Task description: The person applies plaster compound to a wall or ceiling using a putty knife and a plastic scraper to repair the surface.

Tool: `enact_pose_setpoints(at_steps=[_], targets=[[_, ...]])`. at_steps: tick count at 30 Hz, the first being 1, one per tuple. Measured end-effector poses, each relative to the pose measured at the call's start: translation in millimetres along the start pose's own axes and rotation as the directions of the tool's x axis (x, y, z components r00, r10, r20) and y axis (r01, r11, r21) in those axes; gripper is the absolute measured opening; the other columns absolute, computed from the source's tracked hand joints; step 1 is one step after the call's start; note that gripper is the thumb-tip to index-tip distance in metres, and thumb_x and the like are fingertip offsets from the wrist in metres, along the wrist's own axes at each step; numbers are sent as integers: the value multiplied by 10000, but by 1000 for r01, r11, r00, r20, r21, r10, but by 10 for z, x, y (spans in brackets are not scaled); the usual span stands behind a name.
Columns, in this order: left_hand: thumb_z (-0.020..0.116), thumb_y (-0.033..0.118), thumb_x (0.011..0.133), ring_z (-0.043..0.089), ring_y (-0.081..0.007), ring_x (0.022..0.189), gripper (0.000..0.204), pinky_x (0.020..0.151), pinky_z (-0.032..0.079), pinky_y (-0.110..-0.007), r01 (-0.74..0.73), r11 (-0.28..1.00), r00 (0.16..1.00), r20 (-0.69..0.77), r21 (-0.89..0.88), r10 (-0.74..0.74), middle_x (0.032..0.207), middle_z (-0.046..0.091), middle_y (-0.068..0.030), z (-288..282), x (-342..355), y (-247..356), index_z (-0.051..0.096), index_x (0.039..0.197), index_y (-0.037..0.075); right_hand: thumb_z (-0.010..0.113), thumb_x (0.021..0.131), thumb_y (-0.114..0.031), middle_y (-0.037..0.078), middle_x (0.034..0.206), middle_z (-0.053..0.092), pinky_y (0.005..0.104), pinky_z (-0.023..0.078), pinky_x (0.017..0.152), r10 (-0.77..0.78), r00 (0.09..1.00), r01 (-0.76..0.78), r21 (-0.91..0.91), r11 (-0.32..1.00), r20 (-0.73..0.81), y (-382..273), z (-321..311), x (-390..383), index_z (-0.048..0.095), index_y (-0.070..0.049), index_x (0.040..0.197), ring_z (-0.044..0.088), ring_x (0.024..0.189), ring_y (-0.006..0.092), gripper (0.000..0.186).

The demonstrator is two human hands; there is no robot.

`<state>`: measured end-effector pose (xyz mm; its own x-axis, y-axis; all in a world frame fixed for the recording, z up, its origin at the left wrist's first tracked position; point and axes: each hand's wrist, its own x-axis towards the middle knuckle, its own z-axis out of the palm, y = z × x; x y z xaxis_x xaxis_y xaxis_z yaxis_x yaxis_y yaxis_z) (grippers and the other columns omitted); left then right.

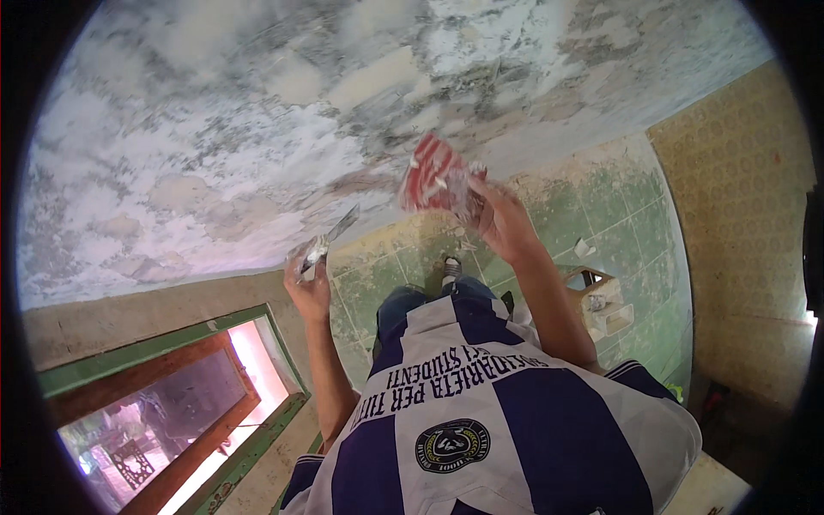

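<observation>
My left hand point(307, 281) is closed around a putty knife point(343, 225), its metal blade pointing up and to the right near the wall. White paste is smeared on the knife near my fingers. In my right hand point(505, 221) is a crumpled red-and-white striped plastic bag point(436, 178), gripped by its right side and held in front of the wall. Whitish residue shows on the bag; its contents cannot be made out. Both hands are apart from each other. The wall point(257, 129) is patchy, with white, grey and beige areas and dark stains.
Below lies a worn green tiled floor point(631, 236), where my shoe point(451, 268) shows. A beige holder with compartments point(611, 319) sits at the right, near a pale scrap point(584, 249). A wood-framed window point(163, 403) is at the left, a patterned tan wall point(738, 197) at the right.
</observation>
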<state>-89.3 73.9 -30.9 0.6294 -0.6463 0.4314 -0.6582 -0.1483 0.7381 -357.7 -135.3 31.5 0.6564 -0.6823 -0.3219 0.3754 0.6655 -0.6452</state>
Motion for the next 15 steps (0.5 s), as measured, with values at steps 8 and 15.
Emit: enact_pose_setpoints(at_steps=[8,15], targets=[[716,-4,810,659,-210,923,269,838,510,-303,243,969,964,121,-50,-235,1006,680,-122,199,-126,-147,704,1078,7,639,936,-202,30,947,667,339,594,706,-204,964,205,-14,979,-172,-193,-8,419,633,-59,1097,664,791,150,215],[727,-8,795,652,-196,912,263,816,512,-294,272,954,940,247,-126,-235,1012,680,-118,286,221,-315,707,1057,10,685,897,-211,31,848,689,245,522,581,-358,868,204,-410,889,-344,-228,203,538,687,-33,1016,657,719,110,213]])
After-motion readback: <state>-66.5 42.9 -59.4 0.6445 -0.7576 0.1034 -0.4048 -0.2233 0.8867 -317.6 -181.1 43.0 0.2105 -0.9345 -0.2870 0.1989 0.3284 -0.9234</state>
